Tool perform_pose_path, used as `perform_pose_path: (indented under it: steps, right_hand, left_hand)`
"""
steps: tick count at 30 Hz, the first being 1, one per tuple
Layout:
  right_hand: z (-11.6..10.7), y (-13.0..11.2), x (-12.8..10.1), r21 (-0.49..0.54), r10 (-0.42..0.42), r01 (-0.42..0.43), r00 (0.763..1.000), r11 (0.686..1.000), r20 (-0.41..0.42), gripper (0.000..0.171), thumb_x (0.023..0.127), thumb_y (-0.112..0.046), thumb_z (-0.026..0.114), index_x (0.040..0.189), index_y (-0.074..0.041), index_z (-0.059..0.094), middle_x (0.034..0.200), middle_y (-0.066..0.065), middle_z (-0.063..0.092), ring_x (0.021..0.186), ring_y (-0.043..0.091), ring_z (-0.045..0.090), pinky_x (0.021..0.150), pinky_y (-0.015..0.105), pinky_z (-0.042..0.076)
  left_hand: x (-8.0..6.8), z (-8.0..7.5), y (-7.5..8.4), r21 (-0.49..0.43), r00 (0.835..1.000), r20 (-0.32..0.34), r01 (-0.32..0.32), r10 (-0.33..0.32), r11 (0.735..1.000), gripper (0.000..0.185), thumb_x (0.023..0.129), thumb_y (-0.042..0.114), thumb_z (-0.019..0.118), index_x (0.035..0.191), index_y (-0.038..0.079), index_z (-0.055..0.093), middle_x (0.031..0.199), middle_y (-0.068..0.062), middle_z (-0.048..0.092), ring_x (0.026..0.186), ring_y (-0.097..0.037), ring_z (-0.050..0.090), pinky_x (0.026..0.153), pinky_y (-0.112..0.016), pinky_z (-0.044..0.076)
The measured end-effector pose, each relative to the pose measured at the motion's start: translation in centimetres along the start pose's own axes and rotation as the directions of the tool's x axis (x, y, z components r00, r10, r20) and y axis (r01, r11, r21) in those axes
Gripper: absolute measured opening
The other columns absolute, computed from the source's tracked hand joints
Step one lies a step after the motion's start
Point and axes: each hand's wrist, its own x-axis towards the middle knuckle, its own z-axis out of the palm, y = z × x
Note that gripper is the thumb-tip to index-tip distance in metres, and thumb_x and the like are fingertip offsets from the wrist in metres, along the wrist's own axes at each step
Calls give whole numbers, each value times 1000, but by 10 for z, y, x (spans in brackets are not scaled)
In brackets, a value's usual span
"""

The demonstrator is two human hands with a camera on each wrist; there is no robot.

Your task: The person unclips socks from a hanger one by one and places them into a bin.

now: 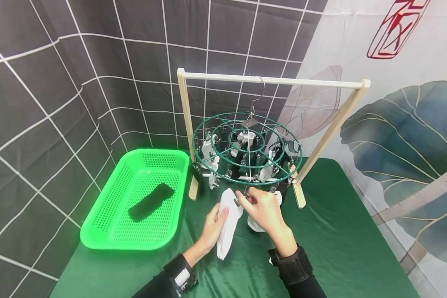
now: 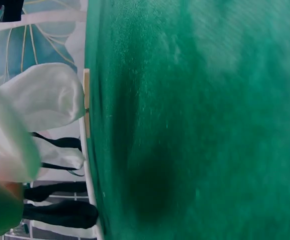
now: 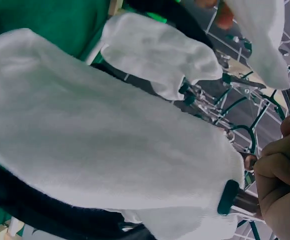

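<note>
A round green clip hanger (image 1: 247, 147) hangs by its hook from a wooden rack (image 1: 272, 81), with several white and black socks clipped to it. My left hand (image 1: 214, 225) grips a white sock (image 1: 227, 227) just below the hanger's front rim. My right hand (image 1: 262, 209) pinches a metal clip (image 1: 242, 200) at the top of that sock. In the right wrist view a white sock (image 3: 100, 155) fills the frame beside my curled fingers (image 3: 280, 170). The left wrist view shows white socks (image 2: 40, 110) and the green cloth (image 2: 200, 120).
A bright green plastic basket (image 1: 108, 223) stands at the left with one black sock (image 1: 150, 201) in it. Green cloth (image 1: 331, 231) covers the table. A gridded dark backdrop hangs behind, a leaf-patterned curtain at the right.
</note>
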Motion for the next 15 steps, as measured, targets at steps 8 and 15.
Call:
perform_pose_path:
  steps: [8, 15]
  right_hand:
    - [3, 2, -1, 9, 28, -28, 1000, 1000, 3, 41, 83, -22, 69, 56, -18, 38, 50, -12, 32, 44, -2, 23, 42, 18, 19]
    - [8, 6, -3, 46, 28, -28, 1000, 999, -2, 41, 83, -20, 69, 57, -18, 38, 50, -12, 30, 46, -1, 22, 44, 18, 17]
  left_hand:
    - [-7, 0, 26, 60, 999, 33, 16, -18, 998, 31, 101, 15, 45, 119, -7, 57, 94, -18, 67, 70, -5, 58, 60, -22, 49]
    - [-7, -1, 33, 110, 1000, 18, 15, -17, 994, 31, 101, 17, 45, 119, -5, 58, 90, -17, 66, 67, -5, 56, 58, -22, 48]
